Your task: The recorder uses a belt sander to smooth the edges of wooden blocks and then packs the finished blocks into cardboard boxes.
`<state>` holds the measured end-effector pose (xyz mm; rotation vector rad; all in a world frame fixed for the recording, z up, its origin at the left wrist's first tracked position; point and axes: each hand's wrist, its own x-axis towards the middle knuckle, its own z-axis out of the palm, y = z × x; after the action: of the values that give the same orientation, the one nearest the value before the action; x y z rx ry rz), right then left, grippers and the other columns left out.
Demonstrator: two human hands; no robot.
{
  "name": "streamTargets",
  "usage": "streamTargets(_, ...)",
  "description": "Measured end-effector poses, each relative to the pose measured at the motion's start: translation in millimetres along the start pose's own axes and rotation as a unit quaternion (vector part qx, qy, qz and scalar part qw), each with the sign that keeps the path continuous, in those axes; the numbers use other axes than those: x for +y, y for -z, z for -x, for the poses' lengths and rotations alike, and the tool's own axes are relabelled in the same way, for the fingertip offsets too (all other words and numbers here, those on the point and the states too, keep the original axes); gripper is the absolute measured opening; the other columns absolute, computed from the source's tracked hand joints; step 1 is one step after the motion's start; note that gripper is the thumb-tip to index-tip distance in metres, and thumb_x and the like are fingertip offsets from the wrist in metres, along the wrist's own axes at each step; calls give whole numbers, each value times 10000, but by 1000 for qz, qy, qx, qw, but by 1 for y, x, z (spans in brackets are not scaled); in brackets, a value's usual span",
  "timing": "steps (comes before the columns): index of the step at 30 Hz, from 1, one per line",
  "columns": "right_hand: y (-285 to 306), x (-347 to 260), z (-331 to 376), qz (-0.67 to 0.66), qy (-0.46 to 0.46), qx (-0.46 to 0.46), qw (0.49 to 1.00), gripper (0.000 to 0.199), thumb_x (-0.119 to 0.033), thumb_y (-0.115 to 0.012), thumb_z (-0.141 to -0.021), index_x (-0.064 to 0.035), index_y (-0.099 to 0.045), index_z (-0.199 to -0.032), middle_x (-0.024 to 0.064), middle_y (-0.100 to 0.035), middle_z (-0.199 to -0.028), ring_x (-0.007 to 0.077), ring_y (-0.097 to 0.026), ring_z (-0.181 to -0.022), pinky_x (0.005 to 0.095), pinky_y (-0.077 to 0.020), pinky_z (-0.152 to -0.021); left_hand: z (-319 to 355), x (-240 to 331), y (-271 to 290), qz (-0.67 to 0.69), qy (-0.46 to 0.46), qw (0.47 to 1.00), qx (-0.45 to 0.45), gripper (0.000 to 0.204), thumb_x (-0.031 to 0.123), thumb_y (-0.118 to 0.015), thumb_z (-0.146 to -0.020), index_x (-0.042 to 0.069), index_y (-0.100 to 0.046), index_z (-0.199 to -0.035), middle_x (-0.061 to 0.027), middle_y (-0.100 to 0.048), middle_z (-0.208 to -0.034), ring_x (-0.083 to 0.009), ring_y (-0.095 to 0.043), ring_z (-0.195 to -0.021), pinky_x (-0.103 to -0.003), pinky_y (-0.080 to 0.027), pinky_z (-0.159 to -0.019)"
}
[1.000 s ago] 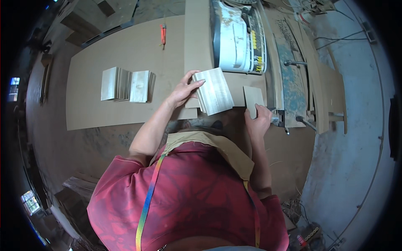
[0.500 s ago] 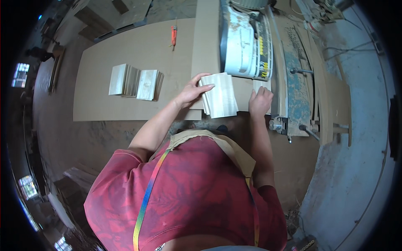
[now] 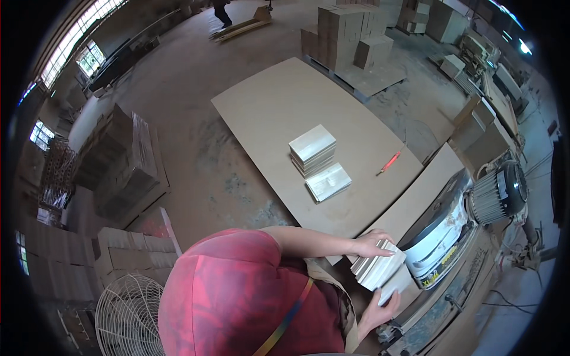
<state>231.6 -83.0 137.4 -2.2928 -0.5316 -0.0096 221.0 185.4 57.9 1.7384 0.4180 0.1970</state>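
My left hand [image 3: 373,243] is closed round a stack of thin pale wooden boards [image 3: 375,268], its thumb across the top. Just below, my right hand [image 3: 376,313] grips the end of a wooden board [image 3: 395,285] lying against the stack's lower right side. Both hands are in front of a machine with a dusty white housing [image 3: 430,252]. On the brown sheet-topped table [image 3: 261,113], two neat piles of similar boards stand side by side: a taller pile [image 3: 313,143] and a lower pile [image 3: 328,183]. A red-handled tool [image 3: 389,163] lies to their right.
The machine's ribbed motor [image 3: 499,190] juts out on the right, by its metal bed [image 3: 424,335]. Cardboard boxes [image 3: 341,35] stand on a pallet beyond the table. At lower left is a wire-caged fan [image 3: 129,314]. Far off, a person [image 3: 222,13] stands beside a pallet truck [image 3: 243,26].
My view has swung left, bringing in the floor, boxes and fan. My right hand has come from beside the machine to the stack, with a board in its fingers. The left keeps its hold.
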Motion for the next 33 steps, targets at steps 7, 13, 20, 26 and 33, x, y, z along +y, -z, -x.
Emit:
streamTargets(7, -16, 28, 18, 179, -5, 65, 982, 646, -383, -848, -870, 10, -708, -1363, 235, -651, -1325, 419, -649, -1176, 481, -564, -1018, 19, 22, 66, 244, 153, 956, -59, 651, 47, -778, -998, 105, -510, -1589, -222, -621, -1436, -342, -689, -1224, -429, -659, -949)
streamTargets(13, -41, 77, 9, 275, -3, 130, 953, 640, -300, -814, -896, -1, -645, -1435, 247, -602, -1466, 450, -584, -1334, 521, -542, -1072, 18, 66, 71, 263, 166, 945, -104, 482, 67, -750, -1025, 155, -621, -1481, -150, -614, -1360, -255, -680, -1106, -364, -609, -962)
streamTargets(20, -47, 85, -56, 268, 65, 188, 943, 474, -176, -773, -941, 11, -673, -1366, 229, -645, -1374, 443, -626, -1244, 491, -553, -1043, 27, 72, 41, 237, 147, 959, -40, 417, 198, -813, -1020, 104, -660, -1396, -150, -612, -1360, -218, -674, -1092, -340, -593, -932)
streamTargets(26, -6, 101, -85, 103, 63, 78, 990, 585, -261, -810, -933, 28, -630, -1408, 253, -599, -1447, 442, -606, -1267, 505, -545, -1056, 0, 54, -33, 102, 125, 986, 30, 430, 306, -809, -1026, 64, -695, -1362, -162, -582, -1471, -292, -578, -1355, -399, -497, -1141)
streamTargets(33, 13, -44, -57, 93, 56, -46, 993, 658, -296, -868, -894, 16, -642, -1427, 273, -615, -1441, 452, -624, -1220, 501, -547, -1034, -11, 61, -35, 64, 85, 994, 31, 512, 462, -567, -1144, 40, -705, -1399, -187, -534, -1580, -313, -516, -1447, -415, -439, -1209)
